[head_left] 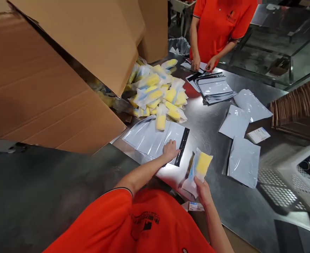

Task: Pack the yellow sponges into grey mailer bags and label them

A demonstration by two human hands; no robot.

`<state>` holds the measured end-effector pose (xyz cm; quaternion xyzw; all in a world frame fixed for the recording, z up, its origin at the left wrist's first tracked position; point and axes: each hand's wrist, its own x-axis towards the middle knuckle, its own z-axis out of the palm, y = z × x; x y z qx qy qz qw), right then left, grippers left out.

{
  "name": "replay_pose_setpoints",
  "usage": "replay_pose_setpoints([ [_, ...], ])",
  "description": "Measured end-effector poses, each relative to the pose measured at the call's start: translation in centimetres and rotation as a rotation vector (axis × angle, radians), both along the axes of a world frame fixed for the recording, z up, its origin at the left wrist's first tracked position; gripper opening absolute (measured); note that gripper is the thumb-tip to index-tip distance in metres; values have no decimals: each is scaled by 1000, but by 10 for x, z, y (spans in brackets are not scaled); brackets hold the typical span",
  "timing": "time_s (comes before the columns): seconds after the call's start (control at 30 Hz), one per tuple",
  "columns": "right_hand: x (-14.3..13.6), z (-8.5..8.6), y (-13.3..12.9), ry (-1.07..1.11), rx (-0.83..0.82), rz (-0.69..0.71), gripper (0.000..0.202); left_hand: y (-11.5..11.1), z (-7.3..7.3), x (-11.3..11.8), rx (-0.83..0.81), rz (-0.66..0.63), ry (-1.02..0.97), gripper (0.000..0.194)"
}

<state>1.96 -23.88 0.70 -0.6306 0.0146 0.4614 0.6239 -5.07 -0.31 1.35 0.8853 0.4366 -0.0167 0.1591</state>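
Observation:
My left hand (170, 151) rests on a fanned stack of white plastic mailing bags (147, 138), its fingers curled at the top bag near the black strip (182, 147). In my right hand (202, 190) is a wrapped sponge-like packet (201, 165), yellow and blue inside a translucent white pouch, tilted just above the metal table's near edge. Another packet (160, 118) lies across the far side of the bag stack. Behind it spreads a heap of the same yellow packets (155, 88).
A large cardboard box (46, 84) leans in from the left beside the heap. Across the metal table (197, 117), a co-worker in an orange shirt (220, 28) handles bags near another stack (215, 88). Filled mailers (244, 161), a small label stack (258, 135) and a white basket (289, 175) are at right.

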Motion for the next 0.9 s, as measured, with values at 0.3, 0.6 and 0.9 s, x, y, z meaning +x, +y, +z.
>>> replay_pose_setpoints([
  [0.3,7,-8,-12,-138,-41,102,54,3,-3,-2,-11,-189,-56,31],
  [0.6,21,-14,-78,-171,-101,-190,42,-83,-8,5,-120,-703,-94,12],
  [0.9,7,-10,-113,-248,-222,-94,42,-133,-7,35,-165,-482,136,29],
])
